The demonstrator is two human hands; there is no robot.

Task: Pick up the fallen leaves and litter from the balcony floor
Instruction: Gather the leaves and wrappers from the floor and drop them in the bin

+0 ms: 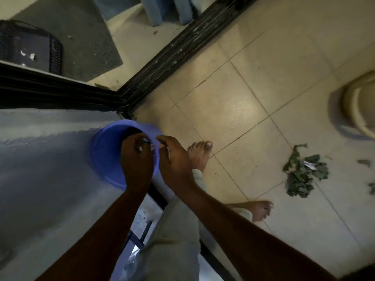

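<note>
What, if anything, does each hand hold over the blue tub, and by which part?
The left hand pinches small dark scraps whole, over the blue tub; the right hand is too blurred to tell.

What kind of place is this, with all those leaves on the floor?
Most likely a home balcony. The tiled floor is pale, a dark sliding-door track runs along it with a grey mat on the far side, and a pile of fallen leaves lies on the tiles.

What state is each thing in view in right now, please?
blue bucket: upright on the ledge, open-topped.
left hand: over the bucket, pinching small litter.
right hand: at the bucket's rim, grip unclear.
leaf pile: lying on the floor tiles, uncollected.
</note>
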